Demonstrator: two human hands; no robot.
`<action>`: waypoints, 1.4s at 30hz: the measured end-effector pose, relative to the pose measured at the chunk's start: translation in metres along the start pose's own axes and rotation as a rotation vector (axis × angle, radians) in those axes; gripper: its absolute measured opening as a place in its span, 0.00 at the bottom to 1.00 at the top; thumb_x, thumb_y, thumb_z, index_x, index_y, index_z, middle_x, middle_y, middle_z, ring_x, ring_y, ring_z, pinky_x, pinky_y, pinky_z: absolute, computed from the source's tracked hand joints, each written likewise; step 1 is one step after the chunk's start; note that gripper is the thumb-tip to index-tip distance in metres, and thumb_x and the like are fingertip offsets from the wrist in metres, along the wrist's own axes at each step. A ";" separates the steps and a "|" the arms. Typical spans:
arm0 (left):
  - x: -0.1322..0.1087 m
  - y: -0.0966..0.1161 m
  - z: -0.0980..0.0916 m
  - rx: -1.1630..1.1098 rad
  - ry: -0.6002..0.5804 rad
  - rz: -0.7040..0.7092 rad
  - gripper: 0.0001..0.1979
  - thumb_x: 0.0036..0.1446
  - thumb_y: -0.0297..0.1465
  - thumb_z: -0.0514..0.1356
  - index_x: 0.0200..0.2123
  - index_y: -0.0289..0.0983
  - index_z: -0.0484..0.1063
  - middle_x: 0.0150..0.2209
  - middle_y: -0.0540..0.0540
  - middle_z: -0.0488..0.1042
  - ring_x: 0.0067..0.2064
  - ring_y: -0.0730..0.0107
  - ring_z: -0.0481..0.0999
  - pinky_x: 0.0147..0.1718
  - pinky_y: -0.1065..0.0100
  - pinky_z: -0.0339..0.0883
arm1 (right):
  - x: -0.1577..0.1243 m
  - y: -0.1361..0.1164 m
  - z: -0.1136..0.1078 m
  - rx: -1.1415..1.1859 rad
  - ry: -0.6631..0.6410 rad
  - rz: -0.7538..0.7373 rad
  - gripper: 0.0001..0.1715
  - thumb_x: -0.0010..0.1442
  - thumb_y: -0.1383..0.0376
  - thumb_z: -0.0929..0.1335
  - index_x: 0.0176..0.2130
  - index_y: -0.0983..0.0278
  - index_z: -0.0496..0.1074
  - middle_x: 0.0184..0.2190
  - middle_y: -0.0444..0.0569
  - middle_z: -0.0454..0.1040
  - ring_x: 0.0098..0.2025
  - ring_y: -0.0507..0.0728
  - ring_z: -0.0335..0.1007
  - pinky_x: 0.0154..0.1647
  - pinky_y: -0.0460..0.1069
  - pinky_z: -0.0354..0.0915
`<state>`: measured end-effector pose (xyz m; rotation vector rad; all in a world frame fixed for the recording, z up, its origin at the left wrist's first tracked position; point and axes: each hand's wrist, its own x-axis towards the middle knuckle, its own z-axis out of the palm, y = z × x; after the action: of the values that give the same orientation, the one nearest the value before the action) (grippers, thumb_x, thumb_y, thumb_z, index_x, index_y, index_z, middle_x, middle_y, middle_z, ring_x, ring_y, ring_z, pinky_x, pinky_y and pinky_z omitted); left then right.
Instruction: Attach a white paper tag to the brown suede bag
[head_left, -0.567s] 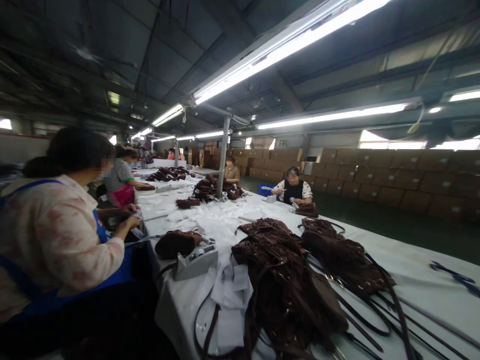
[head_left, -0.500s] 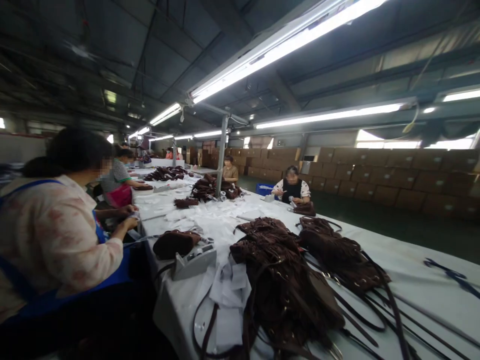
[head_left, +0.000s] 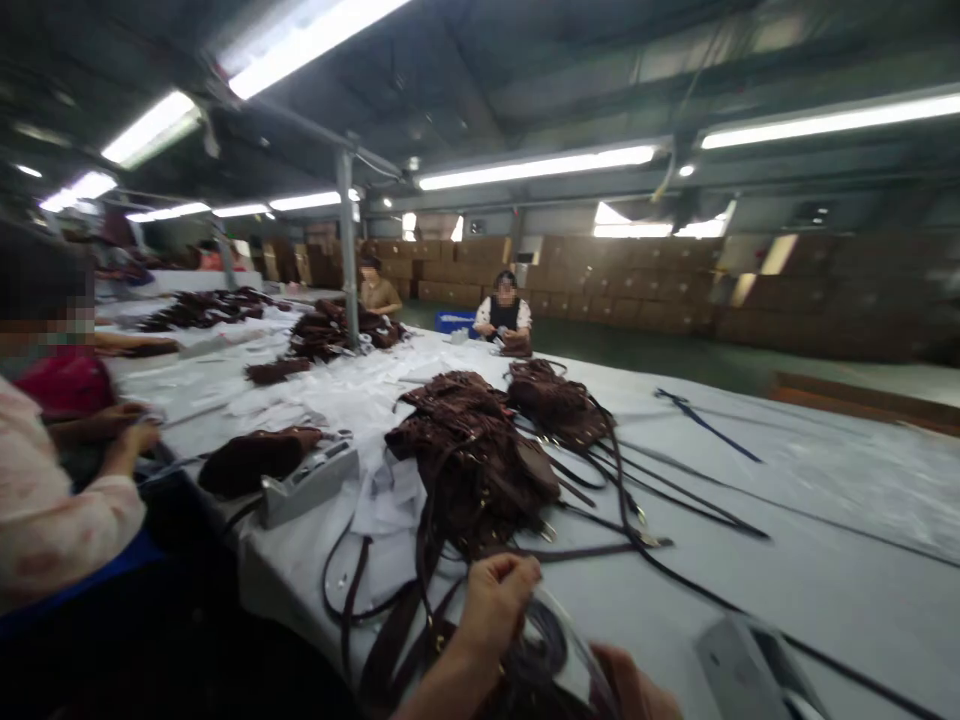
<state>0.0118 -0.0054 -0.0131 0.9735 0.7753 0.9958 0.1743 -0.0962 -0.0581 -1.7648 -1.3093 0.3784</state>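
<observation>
Two bare hands work at the near edge of a long white table (head_left: 840, 590), at the bottom of the view. Between them is a round coil (head_left: 546, 645), possibly a roll of tape, though blur leaves this uncertain. The left hand (head_left: 495, 605) has thumb and fingers pinched together on the coil's upper rim; the right hand (head_left: 630, 685) is just beside its other side, partly cut off, and whether its fingers grip cannot be told. Marks on the stacked cartons (head_left: 637, 275) along the far wall are too small to read. The table's left edge slants past a grey holder (head_left: 315, 485), near a co-worker's sleeve (head_left: 67, 520). A pile of brown bags (head_left: 472, 470) lies just beyond the hands, beside white paper (head_left: 386, 490). To the right, broad pale tabletop stretches toward the far edge, crossed by a long dark strap (head_left: 742, 605); a second grey holder (head_left: 750, 665) stands near the right hand.
</observation>
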 end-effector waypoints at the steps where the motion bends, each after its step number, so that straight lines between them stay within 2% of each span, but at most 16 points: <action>1: -0.001 -0.004 0.000 0.034 0.017 0.034 0.30 0.36 0.57 0.70 0.22 0.35 0.71 0.14 0.56 0.55 0.15 0.81 0.51 0.14 0.72 0.42 | -0.006 0.003 -0.014 0.076 0.005 0.078 0.47 0.57 0.31 0.50 0.35 0.60 0.78 0.23 0.51 0.75 0.26 0.61 0.74 0.26 0.56 0.73; 3: -0.001 -0.010 0.000 0.040 -0.013 -0.017 0.28 0.39 0.56 0.69 0.25 0.35 0.72 0.14 0.58 0.55 0.14 0.82 0.51 0.13 0.74 0.42 | -0.009 0.001 -0.038 0.253 0.047 0.199 0.52 0.54 0.28 0.50 0.39 0.65 0.77 0.27 0.56 0.78 0.29 0.63 0.76 0.33 0.58 0.75; 5: 0.000 -0.014 0.000 0.051 -0.029 -0.050 0.27 0.41 0.54 0.69 0.27 0.34 0.73 0.15 0.59 0.56 0.14 0.82 0.52 0.13 0.76 0.44 | -0.004 -0.007 -0.055 0.339 0.109 0.225 0.54 0.53 0.27 0.52 0.41 0.67 0.76 0.33 0.60 0.80 0.36 0.65 0.78 0.42 0.60 0.74; 8: 0.000 -0.016 0.004 0.062 -0.042 -0.053 0.27 0.43 0.53 0.69 0.28 0.33 0.73 0.16 0.59 0.58 0.14 0.83 0.54 0.12 0.77 0.45 | 0.002 -0.025 -0.055 0.314 0.102 0.146 0.50 0.57 0.30 0.51 0.46 0.65 0.75 0.40 0.58 0.80 0.44 0.64 0.76 0.52 0.61 0.69; 9: -0.001 -0.016 0.006 0.049 -0.050 -0.051 0.26 0.43 0.53 0.69 0.28 0.33 0.73 0.16 0.59 0.58 0.14 0.83 0.54 0.12 0.78 0.45 | 0.001 -0.030 -0.048 0.296 0.076 0.113 0.49 0.59 0.31 0.51 0.48 0.64 0.74 0.40 0.57 0.80 0.44 0.62 0.76 0.51 0.60 0.69; 11: -0.002 -0.016 0.009 -0.007 -0.056 -0.040 0.26 0.43 0.52 0.70 0.27 0.33 0.73 0.16 0.58 0.59 0.14 0.84 0.53 0.12 0.79 0.46 | -0.008 -0.037 -0.025 0.255 -0.011 0.073 0.46 0.62 0.34 0.49 0.48 0.63 0.74 0.34 0.52 0.79 0.37 0.59 0.75 0.42 0.54 0.71; 14: -0.002 -0.018 0.008 -0.107 0.011 -0.030 0.25 0.42 0.50 0.71 0.27 0.33 0.72 0.17 0.57 0.62 0.15 0.84 0.55 0.12 0.79 0.48 | -0.027 -0.030 0.013 0.194 -0.111 0.067 0.44 0.65 0.37 0.48 0.34 0.64 0.74 0.22 0.45 0.70 0.24 0.53 0.63 0.26 0.49 0.62; 17: -0.003 -0.026 0.001 -0.155 0.087 -0.066 0.26 0.39 0.50 0.72 0.26 0.34 0.71 0.16 0.58 0.62 0.14 0.84 0.55 0.11 0.80 0.48 | -0.040 -0.009 0.031 0.168 -0.081 0.106 0.43 0.65 0.37 0.48 0.24 0.62 0.67 0.19 0.44 0.64 0.22 0.53 0.57 0.23 0.49 0.57; 19: -0.004 -0.034 -0.002 -0.182 0.105 -0.095 0.27 0.37 0.51 0.73 0.26 0.34 0.70 0.15 0.58 0.62 0.14 0.84 0.54 0.10 0.79 0.48 | -0.040 0.005 0.029 0.178 -0.072 0.164 0.43 0.65 0.38 0.47 0.25 0.62 0.68 0.19 0.45 0.65 0.23 0.54 0.59 0.23 0.49 0.58; 22: -0.008 -0.042 0.002 -0.208 0.103 -0.108 0.28 0.37 0.51 0.73 0.27 0.35 0.68 0.16 0.58 0.64 0.14 0.83 0.55 0.11 0.80 0.49 | -0.031 0.012 0.013 0.172 -0.030 0.187 0.45 0.65 0.38 0.47 0.40 0.64 0.74 0.25 0.48 0.73 0.28 0.57 0.70 0.29 0.49 0.65; 25: -0.014 -0.045 0.012 -0.199 0.066 -0.102 0.26 0.41 0.51 0.71 0.29 0.36 0.67 0.18 0.59 0.64 0.16 0.82 0.58 0.12 0.80 0.52 | -0.022 -0.002 -0.002 0.102 0.050 0.042 0.45 0.65 0.38 0.47 0.50 0.65 0.72 0.39 0.55 0.78 0.41 0.59 0.75 0.43 0.51 0.69; 27: -0.017 -0.044 0.018 -0.176 0.039 -0.097 0.26 0.43 0.50 0.70 0.31 0.37 0.67 0.19 0.58 0.64 0.17 0.81 0.60 0.13 0.80 0.53 | -0.020 -0.016 -0.005 0.030 0.020 -0.099 0.43 0.65 0.39 0.49 0.52 0.64 0.71 0.46 0.57 0.77 0.47 0.60 0.74 0.49 0.52 0.68; 29: -0.018 -0.042 0.021 -0.146 0.031 -0.071 0.26 0.44 0.51 0.70 0.31 0.37 0.67 0.19 0.58 0.64 0.17 0.81 0.61 0.14 0.80 0.53 | -0.021 -0.025 -0.002 -0.065 -0.062 -0.162 0.40 0.65 0.39 0.50 0.49 0.64 0.71 0.42 0.56 0.78 0.42 0.61 0.75 0.44 0.52 0.68; 33: -0.017 -0.041 0.017 -0.114 0.068 -0.001 0.27 0.44 0.53 0.69 0.29 0.37 0.64 0.17 0.60 0.60 0.16 0.82 0.57 0.14 0.80 0.51 | -0.029 -0.021 0.010 -0.174 -0.178 -0.102 0.37 0.65 0.39 0.50 0.40 0.63 0.69 0.24 0.49 0.74 0.24 0.59 0.71 0.26 0.49 0.60; 39: -0.016 -0.037 0.012 -0.074 0.088 0.032 0.28 0.44 0.54 0.68 0.29 0.38 0.63 0.15 0.60 0.58 0.15 0.81 0.55 0.14 0.79 0.50 | -0.036 -0.018 0.015 -0.036 -0.141 -0.062 0.38 0.63 0.38 0.57 0.49 0.65 0.71 0.28 0.50 0.77 0.27 0.59 0.73 0.29 0.48 0.62; 42: -0.018 -0.036 0.018 -0.134 0.126 0.022 0.28 0.43 0.54 0.69 0.29 0.39 0.62 0.15 0.61 0.55 0.16 0.81 0.53 0.14 0.79 0.49 | -0.037 -0.032 0.017 0.162 -0.138 0.001 0.31 0.60 0.42 0.64 0.44 0.65 0.74 0.31 0.48 0.78 0.32 0.58 0.72 0.33 0.47 0.65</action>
<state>0.0331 -0.0351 -0.0381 0.8108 0.7928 1.1223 0.1281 -0.1190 -0.0519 -1.6274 -1.3352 0.5992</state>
